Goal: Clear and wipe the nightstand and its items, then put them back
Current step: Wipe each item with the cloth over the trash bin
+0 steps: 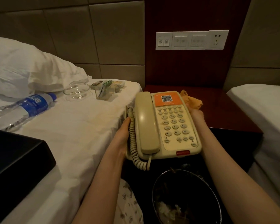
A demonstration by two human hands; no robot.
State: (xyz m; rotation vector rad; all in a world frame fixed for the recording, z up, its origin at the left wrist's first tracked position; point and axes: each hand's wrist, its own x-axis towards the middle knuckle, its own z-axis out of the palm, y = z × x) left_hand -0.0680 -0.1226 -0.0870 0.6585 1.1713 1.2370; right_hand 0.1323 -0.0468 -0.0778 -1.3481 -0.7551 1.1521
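Observation:
A beige desk telephone (171, 125) with an orange QR sticker is held in the air in front of the dark red nightstand (217, 109). My left hand (122, 135) grips its left side beside the coiled cord (133, 143). My right hand (196, 115) holds its right side, with an orange cloth (191, 101) bunched against the phone there. On the bed at left lie a water bottle (21, 109), a glass ashtray (77, 91), a clear card holder (104, 92) and small trays (118, 84).
A black bin (158, 188) with rubbish stands on the floor below the phone. A black box (14, 159) sits on the left bed's near edge. A pillow (23, 68) lies at the bed's head. A switch panel (191, 40) is on the wall. A second bed (265, 107) is at right.

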